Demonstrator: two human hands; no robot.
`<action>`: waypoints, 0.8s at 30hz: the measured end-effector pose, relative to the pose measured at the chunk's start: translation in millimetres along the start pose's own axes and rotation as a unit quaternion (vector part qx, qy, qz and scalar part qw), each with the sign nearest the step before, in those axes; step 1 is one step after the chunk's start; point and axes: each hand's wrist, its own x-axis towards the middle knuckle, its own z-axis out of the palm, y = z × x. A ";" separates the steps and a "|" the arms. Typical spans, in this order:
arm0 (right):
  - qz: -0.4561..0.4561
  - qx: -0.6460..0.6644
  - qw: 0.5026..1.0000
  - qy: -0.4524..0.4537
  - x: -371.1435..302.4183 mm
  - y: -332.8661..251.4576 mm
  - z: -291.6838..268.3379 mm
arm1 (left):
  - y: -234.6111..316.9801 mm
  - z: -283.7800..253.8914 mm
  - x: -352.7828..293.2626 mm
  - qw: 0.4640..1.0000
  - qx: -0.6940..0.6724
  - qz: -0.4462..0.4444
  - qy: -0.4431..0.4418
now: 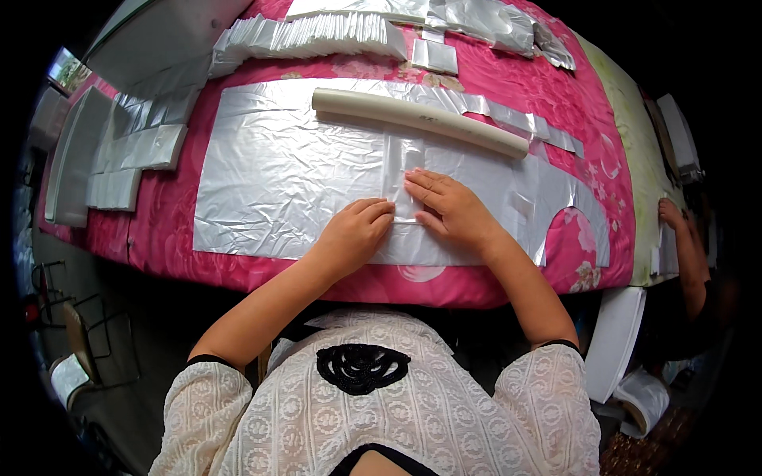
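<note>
A pile of flat silvery-white plastic bags (278, 166) lies in front of me, with cut-out handles toward the right. On top, near the middle, is a narrow folded plastic bag (405, 170). My left hand (355, 230) is closed at the left edge of this fold, its fingers bent together and their tips partly hidden. Flat on the right side of the fold rests my right hand (454, 208), fingers stretched out and thumb apart. Beyond both hands, a cream-coloured tube (421, 121) lies slantwise across the pile.
A pink flowered cloth (167, 214) covers the table. At the back stands a long row of folded bags (317, 38), beside a small folded packet (435, 57). More folded stacks (135, 151) sit at left. Another person's arm (689, 254) shows at far right.
</note>
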 end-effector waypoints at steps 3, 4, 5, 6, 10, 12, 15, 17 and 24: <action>0.023 0.065 0.998 0.010 1.7 4.7 -2.6 | 0.1 -3.0 6.2 0.999 0.041 0.018 -0.016; 0.018 0.058 0.998 0.023 3.0 4.0 -2.3 | 0.7 -2.9 7.0 0.999 0.026 -0.005 -0.027; 0.012 0.052 0.998 0.035 5.1 2.4 -1.7 | 1.4 -2.8 7.6 0.999 0.012 -0.029 -0.039; 0.007 0.044 0.998 0.048 6.4 1.8 -1.4 | 1.8 -2.7 8.4 0.997 -0.003 -0.052 -0.051; -0.032 0.006 0.996 0.079 -6.7 -3.4 12.5 | 13.1 -16.9 -1.9 0.994 -0.090 0.053 -0.041; -0.060 0.012 0.993 0.097 -16.3 -10.0 18.8 | 15.8 -23.1 -9.1 0.985 -0.060 0.158 -0.027; -0.068 0.010 0.992 0.103 -20.7 -21.3 19.5 | 18.4 -29.4 -18.1 0.992 -0.059 0.080 -0.081; -0.074 0.001 0.991 0.108 -22.4 -22.5 20.2 | 16.1 -27.9 -20.0 0.993 -0.055 0.051 -0.091; 0.030 0.092 0.990 0.098 -25.4 -21.6 16.3 | 11.3 -17.0 -14.9 0.993 -0.100 -0.057 -0.034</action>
